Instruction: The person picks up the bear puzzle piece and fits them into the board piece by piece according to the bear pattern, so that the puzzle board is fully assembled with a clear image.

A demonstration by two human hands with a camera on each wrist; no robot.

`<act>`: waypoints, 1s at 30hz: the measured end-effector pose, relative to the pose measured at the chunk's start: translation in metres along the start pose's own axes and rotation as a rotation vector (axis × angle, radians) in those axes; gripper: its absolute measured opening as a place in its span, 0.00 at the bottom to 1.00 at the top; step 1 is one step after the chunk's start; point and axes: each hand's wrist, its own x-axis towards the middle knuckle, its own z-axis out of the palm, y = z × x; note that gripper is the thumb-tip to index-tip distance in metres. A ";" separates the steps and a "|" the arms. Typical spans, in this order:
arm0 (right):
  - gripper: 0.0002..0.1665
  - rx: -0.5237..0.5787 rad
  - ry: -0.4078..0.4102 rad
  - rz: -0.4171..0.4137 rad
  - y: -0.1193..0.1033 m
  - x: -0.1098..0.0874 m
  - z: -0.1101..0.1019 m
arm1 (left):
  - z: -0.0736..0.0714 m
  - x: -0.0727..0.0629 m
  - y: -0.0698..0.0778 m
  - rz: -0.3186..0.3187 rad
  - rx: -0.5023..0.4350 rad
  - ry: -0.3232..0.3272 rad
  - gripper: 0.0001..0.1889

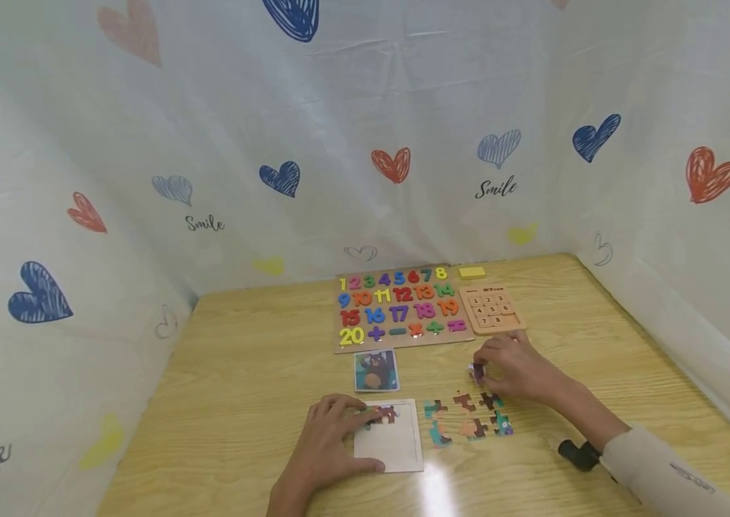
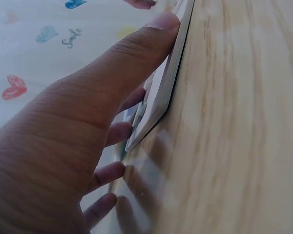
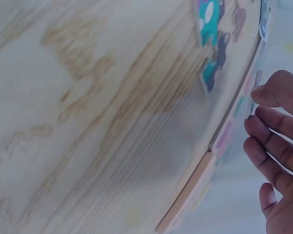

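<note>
My left hand [image 1: 329, 445] rests on the left side of a white puzzle tray [image 1: 397, 452], thumb near its lower edge and fingers at its upper left. Joined jigsaw pieces [image 1: 389, 414] lie in the tray's upper part, partly hidden by those fingers. In the left wrist view the thumb [image 2: 151, 41] lies along the tray's rim. Above the table at the right, my right hand [image 1: 516, 366] pinches a dark puzzle piece [image 1: 478, 371] between thumb and fingertips; the right wrist view shows that piece [image 3: 255, 92] edge-on. Several loose jigsaw pieces [image 1: 466, 424] lie right of the tray.
A picture card of a bear [image 1: 376, 370] lies behind the tray. Farther back are a coloured number board [image 1: 365, 348], a wooden sliding number puzzle [image 1: 491, 309] and a yellow block [image 1: 472, 272]. A black object [image 1: 578, 454] is by the right forearm. Printed curtains [image 1: 339, 108] enclose the table.
</note>
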 end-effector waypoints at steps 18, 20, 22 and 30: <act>0.11 0.071 0.047 -0.084 -0.030 0.011 -0.011 | 0.001 -0.001 0.000 -0.005 -0.014 0.001 0.40; 0.11 0.064 0.048 -0.089 -0.033 0.011 -0.011 | 0.001 -0.001 0.000 -0.004 -0.014 0.002 0.40; 0.12 0.058 0.047 -0.092 -0.035 0.012 -0.011 | 0.001 -0.001 0.000 -0.002 -0.016 0.003 0.40; 0.11 0.076 0.035 -0.105 -0.046 0.016 -0.009 | 0.000 -0.001 0.000 -0.006 -0.020 -0.007 0.40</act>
